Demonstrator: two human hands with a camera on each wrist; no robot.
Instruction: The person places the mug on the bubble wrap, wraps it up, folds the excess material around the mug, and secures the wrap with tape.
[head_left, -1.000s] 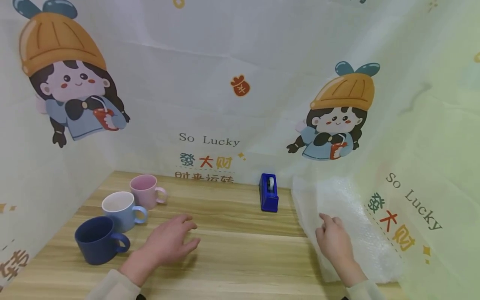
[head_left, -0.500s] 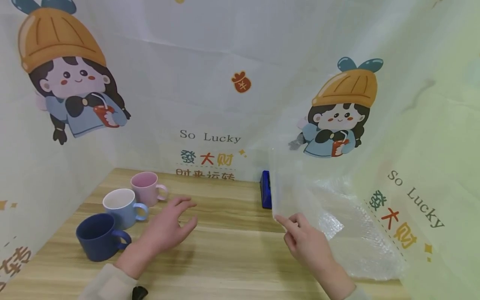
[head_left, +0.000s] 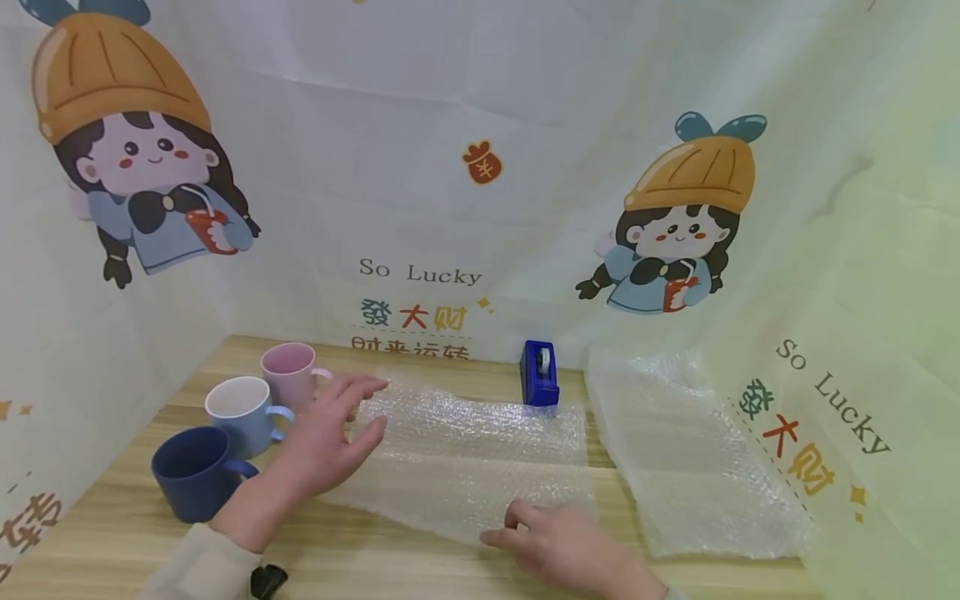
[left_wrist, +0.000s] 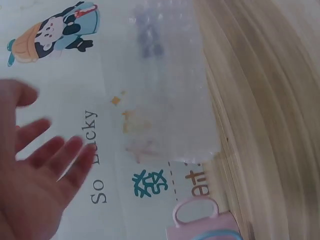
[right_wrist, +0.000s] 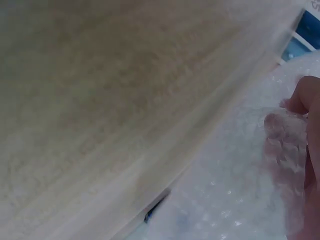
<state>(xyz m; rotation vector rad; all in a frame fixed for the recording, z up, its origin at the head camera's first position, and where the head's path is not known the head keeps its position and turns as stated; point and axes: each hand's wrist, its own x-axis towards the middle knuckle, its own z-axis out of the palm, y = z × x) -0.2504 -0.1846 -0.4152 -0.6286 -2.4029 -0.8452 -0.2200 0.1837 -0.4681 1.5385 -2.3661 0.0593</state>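
Note:
A clear sheet of bubble wrap (head_left: 465,458) stretches over the middle of the table, its near edge pinched by my right hand (head_left: 558,542). Through the film in the right wrist view, fingers (right_wrist: 280,150) show behind it. My left hand (head_left: 322,442) hovers at the sheet's left end, fingers spread and holding nothing; whether it touches the film I cannot tell. Left of that hand stand three upright mugs: a dark blue mug (head_left: 191,479), a light blue mug (head_left: 238,412) with a white inside, and a pink mug (head_left: 288,375), whose handle the hand partly covers.
A blue tape dispenser (head_left: 540,375) stands at the back, just beyond the held sheet. More bubble wrap (head_left: 697,458) lies flat along the right side. Printed cloth walls (head_left: 420,167) close off the back and both sides of the wooden table (head_left: 360,567).
My right hand has drawn a sheet of bubble wrap off the pile at right, leftward and toward me across the table. The tape dispenser shows again. My left hand has shifted slightly left.

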